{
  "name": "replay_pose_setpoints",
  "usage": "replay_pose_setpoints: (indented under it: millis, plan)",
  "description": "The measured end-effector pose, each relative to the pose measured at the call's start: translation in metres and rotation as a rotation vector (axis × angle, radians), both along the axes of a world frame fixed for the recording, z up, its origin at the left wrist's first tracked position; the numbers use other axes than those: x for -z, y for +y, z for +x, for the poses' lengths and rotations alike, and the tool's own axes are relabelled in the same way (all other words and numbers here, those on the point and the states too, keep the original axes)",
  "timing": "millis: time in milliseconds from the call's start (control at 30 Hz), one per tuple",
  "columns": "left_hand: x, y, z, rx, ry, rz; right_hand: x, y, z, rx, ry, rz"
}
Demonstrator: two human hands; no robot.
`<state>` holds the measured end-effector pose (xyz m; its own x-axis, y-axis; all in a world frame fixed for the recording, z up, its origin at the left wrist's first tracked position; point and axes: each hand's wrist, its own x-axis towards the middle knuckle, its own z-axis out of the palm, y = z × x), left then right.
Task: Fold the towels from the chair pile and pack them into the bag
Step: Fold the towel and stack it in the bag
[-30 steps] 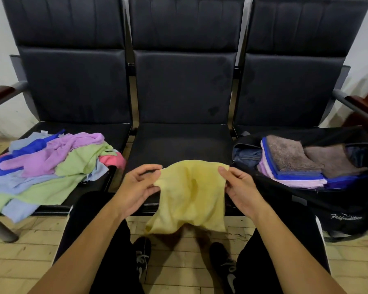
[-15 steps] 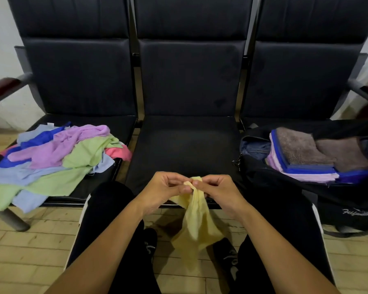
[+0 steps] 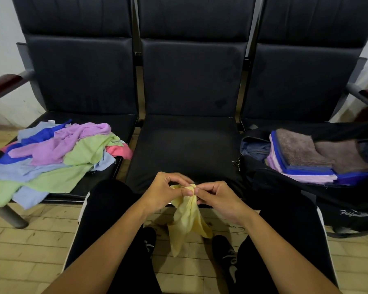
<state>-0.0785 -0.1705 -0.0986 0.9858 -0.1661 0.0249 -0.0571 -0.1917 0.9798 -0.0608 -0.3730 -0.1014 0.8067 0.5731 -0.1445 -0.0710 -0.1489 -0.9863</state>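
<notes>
Towel (image 3: 186, 217), yellow, held between two hands in front of a row of black chairs (image 3: 187, 145).

Left hand (image 3: 164, 192) and right hand (image 3: 216, 199) met at the towel's top edge, fingers of both curled and pinching it together; the rest hung limp between the person's knees, above the floor. Pile of loose towels (image 3: 55, 153), purple, green, blue and pink, lay on the left seat. Black bag (image 3: 302, 189) stood open on the right seat, with folded brown, blue and pale purple towels (image 3: 302, 158) stacked inside.
</notes>
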Motion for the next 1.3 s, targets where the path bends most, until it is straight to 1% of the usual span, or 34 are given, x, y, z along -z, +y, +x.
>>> replay_pose_setpoints:
  millis: [100, 167, 267, 333, 400, 467, 533, 567, 667, 700, 733, 767, 800, 833, 967, 1000, 1100, 1200, 1300]
  plan:
    - [-0.001, -0.002, -0.003, -0.010, 0.030, -0.010, -0.001, -0.001, 0.001, -0.027, -0.013, -0.044]
    - [0.000, -0.002, -0.004, -0.022, 0.022, 0.006, 0.001, -0.001, 0.001, -0.055, -0.016, -0.073]
    - [0.003, -0.001, -0.004, -0.064, -0.011, 0.038, 0.000, -0.001, 0.001, -0.088, -0.008, -0.061]
    - [0.005, -0.002, -0.003, -0.086, -0.015, 0.043, -0.001, 0.000, 0.000, -0.096, -0.035, -0.076]
    - [0.009, -0.003, -0.002, -0.083, -0.019, 0.049, 0.002, 0.002, -0.001, -0.051, -0.075, -0.098]
    - [0.015, -0.005, -0.001, -0.069, -0.033, 0.059, 0.006, 0.004, 0.002, 0.041, -0.148, -0.128]
    - [0.019, -0.005, 0.001, -0.025, -0.029, 0.143, 0.006, 0.003, 0.005, 0.108, -0.178, -0.118]
    - [0.021, -0.003, 0.002, 0.013, -0.005, 0.225, 0.005, 0.002, 0.007, 0.138, -0.172, -0.090]
    - [0.033, 0.006, 0.004, 0.131, 0.116, 0.556, -0.002, -0.005, 0.012, 0.252, -0.151, -0.008]
    - [0.036, 0.009, 0.005, 0.121, 0.141, 0.652, -0.004, -0.007, 0.014, 0.290, -0.161, 0.001]
    - [0.037, 0.012, 0.007, 0.084, 0.153, 0.703, -0.005, -0.010, 0.015, 0.326, -0.170, 0.001]
    - [0.036, 0.015, 0.008, 0.037, 0.164, 0.705, -0.004, -0.013, 0.017, 0.362, -0.176, -0.004]
    - [0.032, 0.017, 0.009, -0.013, 0.172, 0.653, -0.004, -0.016, 0.019, 0.394, -0.184, -0.011]
    - [0.027, 0.019, 0.010, -0.055, 0.188, 0.557, -0.003, -0.018, 0.021, 0.423, -0.201, -0.025]
    - [-0.002, 0.019, 0.002, -0.152, 0.236, 0.059, 0.004, -0.026, 0.026, 0.465, -0.267, -0.151]
    - [-0.007, 0.019, 0.000, -0.167, 0.248, -0.034, 0.006, -0.027, 0.027, 0.459, -0.269, -0.173]
    - [-0.016, 0.021, -0.004, -0.166, 0.292, -0.197, 0.009, -0.027, 0.027, 0.423, -0.255, -0.190]
    - [-0.025, 0.021, -0.008, -0.143, 0.401, -0.326, 0.005, -0.023, 0.024, 0.381, -0.233, -0.171]
    - [-0.030, 0.025, -0.008, -0.191, 0.446, -0.436, 0.000, -0.021, 0.022, 0.360, -0.125, -0.071]
